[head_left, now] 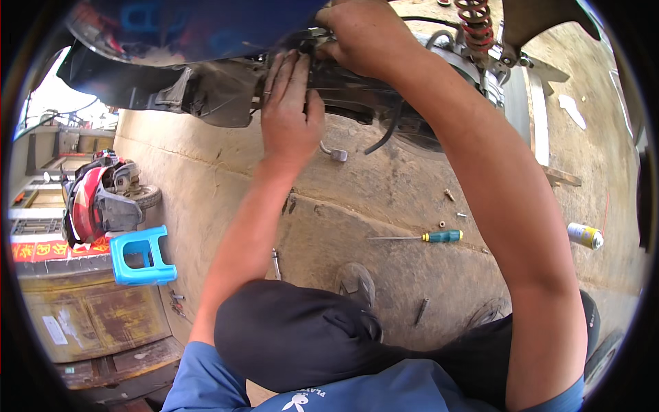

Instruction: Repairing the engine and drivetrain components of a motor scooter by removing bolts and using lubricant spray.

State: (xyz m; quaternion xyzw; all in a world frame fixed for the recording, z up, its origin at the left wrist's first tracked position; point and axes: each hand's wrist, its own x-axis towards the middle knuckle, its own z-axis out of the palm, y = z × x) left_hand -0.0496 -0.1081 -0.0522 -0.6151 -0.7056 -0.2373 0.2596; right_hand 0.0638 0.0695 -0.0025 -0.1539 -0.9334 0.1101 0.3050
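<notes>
A motor scooter with a glossy dark blue body panel (185, 31) and dark plastic parts (223, 96) below it spans the top of the view. My left hand (292, 103) lies against the dark parts under the panel, its fingers stretched out and pointing up, the thumb apart. Just to the right, my right hand (364, 34) reaches in at the panel's edge with its fingers bent and its thumb below them. What it grips is hidden. A black hose (388, 130) hangs beneath my right forearm, and a red coil spring (473, 20) stands farther right.
On the concrete floor lie a green-handled screwdriver (443, 236), a wrench (276, 264), a dark bolt-like piece (422, 311) and small metal parts (449, 196). A spray can (583, 235) is at right. At left stand a blue plastic stool (120, 257) and a red scooter (86, 199).
</notes>
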